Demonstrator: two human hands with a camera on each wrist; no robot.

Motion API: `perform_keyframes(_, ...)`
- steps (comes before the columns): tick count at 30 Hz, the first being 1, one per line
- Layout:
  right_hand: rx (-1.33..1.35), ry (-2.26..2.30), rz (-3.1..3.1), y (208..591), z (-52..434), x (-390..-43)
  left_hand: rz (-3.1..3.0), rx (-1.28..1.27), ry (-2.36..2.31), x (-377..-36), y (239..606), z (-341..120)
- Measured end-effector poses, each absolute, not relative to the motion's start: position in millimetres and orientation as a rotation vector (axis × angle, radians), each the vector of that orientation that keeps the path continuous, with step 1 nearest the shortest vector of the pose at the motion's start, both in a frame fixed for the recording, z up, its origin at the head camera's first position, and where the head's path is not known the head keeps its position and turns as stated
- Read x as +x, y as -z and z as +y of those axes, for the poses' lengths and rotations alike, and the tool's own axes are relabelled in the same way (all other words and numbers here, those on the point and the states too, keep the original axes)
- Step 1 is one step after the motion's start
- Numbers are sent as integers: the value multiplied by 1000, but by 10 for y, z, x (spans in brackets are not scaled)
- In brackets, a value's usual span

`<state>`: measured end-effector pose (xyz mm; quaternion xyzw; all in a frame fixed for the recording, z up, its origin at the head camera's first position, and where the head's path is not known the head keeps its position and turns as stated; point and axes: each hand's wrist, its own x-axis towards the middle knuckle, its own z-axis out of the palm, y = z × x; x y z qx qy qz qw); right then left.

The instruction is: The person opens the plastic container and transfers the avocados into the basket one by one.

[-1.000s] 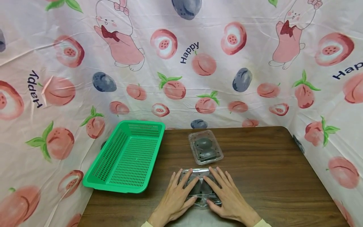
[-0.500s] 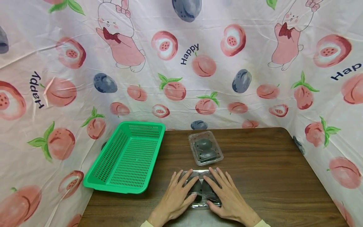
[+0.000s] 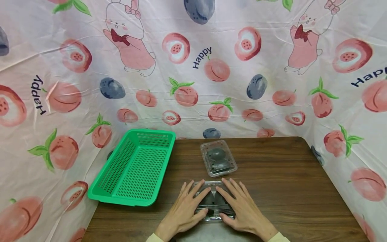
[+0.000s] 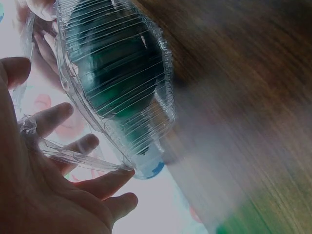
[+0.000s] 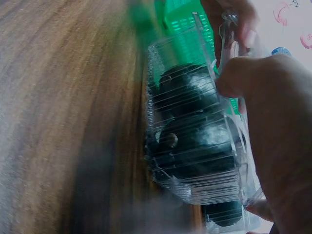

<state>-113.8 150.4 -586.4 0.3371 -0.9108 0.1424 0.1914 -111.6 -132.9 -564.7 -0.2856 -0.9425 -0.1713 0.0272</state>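
A clear ribbed plastic clamshell (image 3: 213, 201) lies near the front of the table between both hands. Dark green avocados (image 5: 195, 141) show through its side in the right wrist view. My left hand (image 3: 185, 210) rests on its left half, fingers spread over the lid and thumb near the front edge. Mirroring it, my right hand (image 3: 243, 211) lies across the right half, thumb at the front rim. In the left wrist view the lid's edge (image 4: 80, 158) stands apart from the base's rim. Just behind sits a second clamshell (image 3: 219, 158) with dark fruit inside.
A green slotted plastic basket (image 3: 140, 171) stands on the left of the wooden table (image 3: 281, 174). A fruit-and-rabbit-print cloth (image 3: 217, 94) hangs around the back and both sides.
The clear plastic at the clamshell's front edge, bulging between the thumbs a second ago, now lies straighter and flatter. Both hands stay almost in the same place.
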Motion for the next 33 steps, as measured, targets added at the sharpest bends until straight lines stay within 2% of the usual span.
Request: perform_keyframes(33,942,-490,-2447,5462,1726,-1296,-2650,-890,354,-1155,5317,-1343)
